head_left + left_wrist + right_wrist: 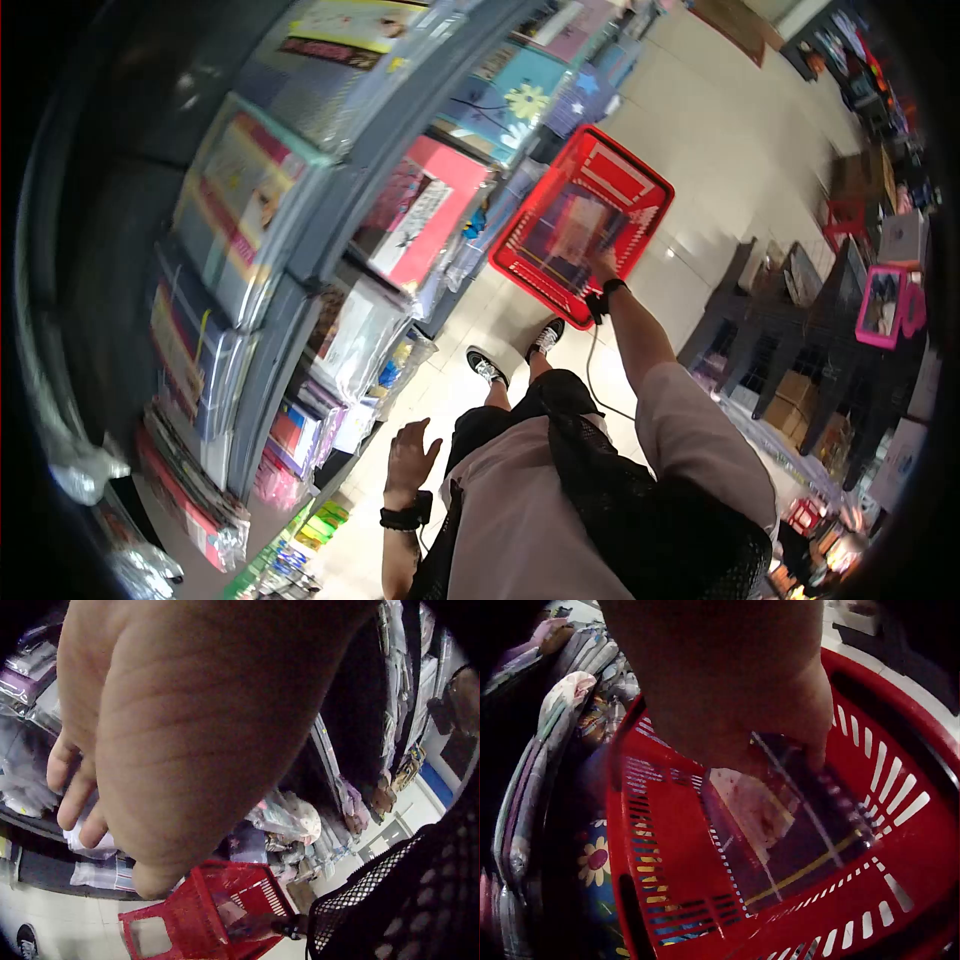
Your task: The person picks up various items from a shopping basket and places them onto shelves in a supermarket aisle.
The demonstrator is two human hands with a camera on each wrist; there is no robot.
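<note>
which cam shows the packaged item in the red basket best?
Right wrist. The flat wrapped package fills the frame inside the red basket, gripped at its top edge by the right hand. In the head view it is a motion-blurred patch. The left wrist view shows only a small sliver of it past the open left hand.
</note>
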